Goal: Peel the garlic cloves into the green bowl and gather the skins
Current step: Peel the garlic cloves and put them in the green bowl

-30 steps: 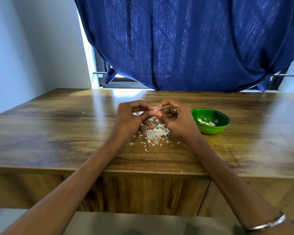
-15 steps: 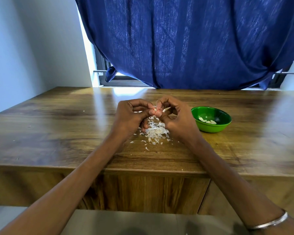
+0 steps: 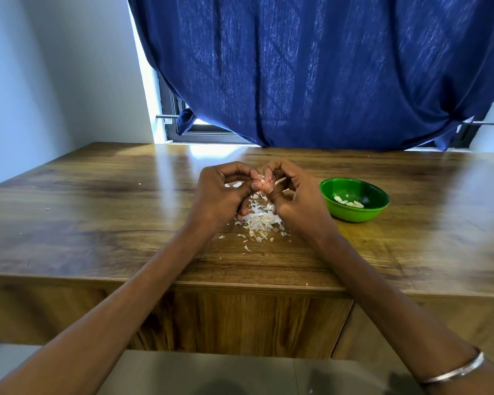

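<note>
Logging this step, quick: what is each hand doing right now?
Left hand: fingers curled, pinching the garlic clove.
Right hand: fingers curled, pinching the same clove.

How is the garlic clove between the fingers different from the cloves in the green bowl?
The small white garlic clove is pinched by both the left hand and the right hand above the skins; the pale peeled cloves lie loose in the round green bowl. The pinched clove is one, the bowl's several. All look whitish.
</note>
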The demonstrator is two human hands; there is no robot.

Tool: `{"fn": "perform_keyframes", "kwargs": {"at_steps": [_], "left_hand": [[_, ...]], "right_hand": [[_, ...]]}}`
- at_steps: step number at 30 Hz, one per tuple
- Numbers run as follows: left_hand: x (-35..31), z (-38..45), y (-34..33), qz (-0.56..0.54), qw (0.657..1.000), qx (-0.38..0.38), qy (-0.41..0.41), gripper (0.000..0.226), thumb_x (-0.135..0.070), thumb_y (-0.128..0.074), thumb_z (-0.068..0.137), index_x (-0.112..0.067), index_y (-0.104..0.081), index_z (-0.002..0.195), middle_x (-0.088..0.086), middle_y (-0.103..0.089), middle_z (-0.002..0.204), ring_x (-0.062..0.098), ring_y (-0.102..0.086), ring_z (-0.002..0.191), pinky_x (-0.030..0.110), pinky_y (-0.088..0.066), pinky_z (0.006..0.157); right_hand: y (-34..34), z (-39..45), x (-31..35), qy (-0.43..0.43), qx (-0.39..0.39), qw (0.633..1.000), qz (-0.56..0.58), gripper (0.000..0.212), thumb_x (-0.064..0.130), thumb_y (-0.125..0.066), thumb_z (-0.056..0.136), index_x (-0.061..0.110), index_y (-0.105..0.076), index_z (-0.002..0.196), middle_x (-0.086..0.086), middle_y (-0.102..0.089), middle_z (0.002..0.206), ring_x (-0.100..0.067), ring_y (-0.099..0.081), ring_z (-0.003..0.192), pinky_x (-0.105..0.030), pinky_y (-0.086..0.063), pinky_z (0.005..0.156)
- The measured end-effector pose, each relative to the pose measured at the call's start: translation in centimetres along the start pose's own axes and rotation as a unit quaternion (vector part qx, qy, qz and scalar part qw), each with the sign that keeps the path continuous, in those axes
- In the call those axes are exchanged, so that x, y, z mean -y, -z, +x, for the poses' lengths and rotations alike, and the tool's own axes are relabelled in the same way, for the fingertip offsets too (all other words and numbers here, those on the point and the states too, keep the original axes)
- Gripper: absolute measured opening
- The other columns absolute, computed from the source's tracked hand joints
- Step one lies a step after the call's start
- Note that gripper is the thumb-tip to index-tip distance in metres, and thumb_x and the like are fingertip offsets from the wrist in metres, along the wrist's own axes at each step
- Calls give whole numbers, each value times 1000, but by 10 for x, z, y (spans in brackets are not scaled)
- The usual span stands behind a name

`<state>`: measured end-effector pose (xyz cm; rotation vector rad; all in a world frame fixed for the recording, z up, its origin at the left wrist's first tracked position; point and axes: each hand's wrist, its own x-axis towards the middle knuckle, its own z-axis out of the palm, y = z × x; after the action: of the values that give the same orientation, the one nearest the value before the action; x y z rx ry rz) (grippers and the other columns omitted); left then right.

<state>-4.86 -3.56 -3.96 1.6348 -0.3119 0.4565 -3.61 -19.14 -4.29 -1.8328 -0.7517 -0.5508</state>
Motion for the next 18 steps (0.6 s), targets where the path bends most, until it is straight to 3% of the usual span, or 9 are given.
{"fn": "perform_keyframes", "kwargs": {"at_steps": [5, 11, 14, 18], "left_hand": [[0, 2, -3, -20, 1000, 1, -8, 10, -5, -77, 89, -9, -68, 86, 1, -75, 83, 14, -50, 36, 22, -40, 37], [-1, 2, -2, -17, 1000, -6, -23, 8, -8, -76, 89, -12, -69, 89, 2, -77, 91, 16, -53, 39, 25, -43, 38], [-2, 1, -1, -23, 999, -5, -25, 9, -10, -78, 88, -13, -70, 90, 4, -77, 89, 17, -53, 40, 25, -44, 39], [-4, 1, 0, -38, 999, -7, -22, 18, -8, -79, 86, -11, -67, 100, 5, -79, 86, 16, -53, 39, 24, -44, 39]], "right_hand": [[-1, 1, 2, -11, 8, 1000, 10, 17, 12, -64, 97, 25, -54, 91, 10, -57, 83, 0, -53, 71, -18, -42, 62], [0, 2, 1, -14, -43, 998, 39, 14, 13, -71, 92, 15, -58, 97, 8, -63, 89, -6, -61, 80, -26, -51, 63], [1, 2, 3, -9, -79, 996, 45, 22, 15, -77, 88, 11, -61, 103, 3, -67, 96, -7, -64, 85, -18, -51, 66], [2, 2, 5, 1, -104, 995, 9, 10, 18, -80, 86, 21, -74, 93, 14, -74, 90, -1, -68, 84, -18, -53, 69]]}}
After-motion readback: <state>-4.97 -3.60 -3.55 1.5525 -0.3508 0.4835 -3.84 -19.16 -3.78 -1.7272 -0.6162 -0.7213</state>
